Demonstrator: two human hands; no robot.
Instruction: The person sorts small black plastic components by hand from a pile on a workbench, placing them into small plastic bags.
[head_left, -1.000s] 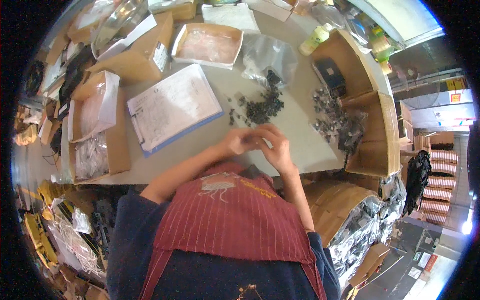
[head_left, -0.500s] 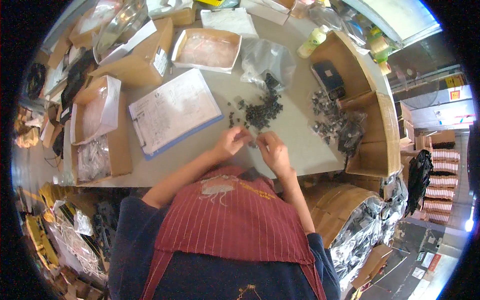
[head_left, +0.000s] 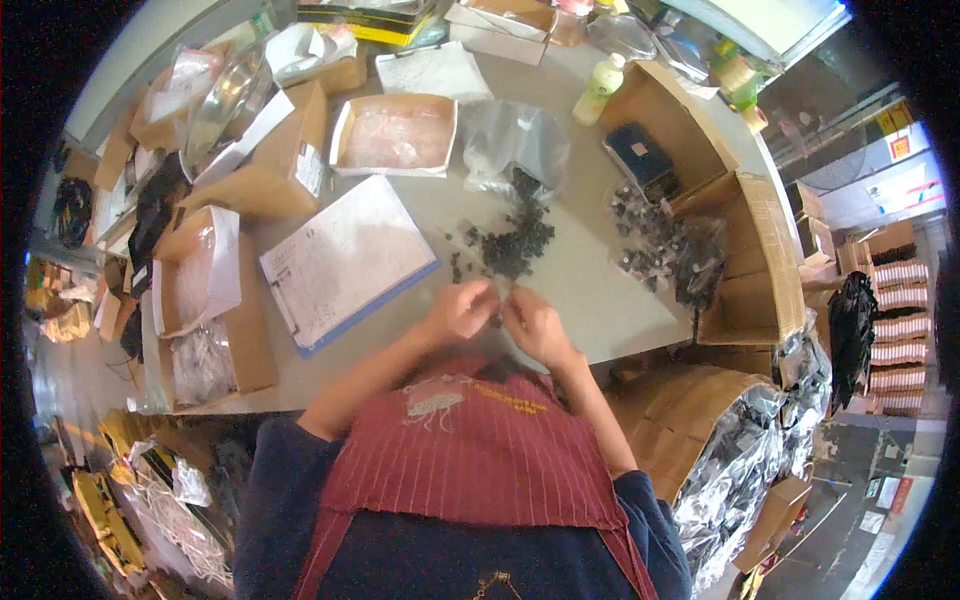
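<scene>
My left hand (head_left: pixel 464 309) and my right hand (head_left: pixel 536 325) are close together above the near part of the table, fingers bent and pinched toward each other. Whatever lies between the fingertips is too small and blurred to name. Just beyond them spreads a heap of small black parts (head_left: pixel 515 248), with a few loose ones to its left. At the heap's far end lies a clear plastic bag (head_left: pixel 514 145), some black parts by its mouth. Left of my hands is a blue clipboard with white paper sheets (head_left: pixel 350 255).
To the right, small bagged parts (head_left: pixel 645 235) lie beside an open cardboard box (head_left: pixel 745 260). A shallow box (head_left: pixel 393 135) with clear bags stands at the back, near a bottle (head_left: pixel 599 90). More cartons (head_left: pixel 255 165) crowd the left. Below the table's right edge sits a large carton (head_left: pixel 650 410).
The whole view has shifted and turned slightly. My hands have drawn a little closer together, both still pinched. The black heap looks much the same.
</scene>
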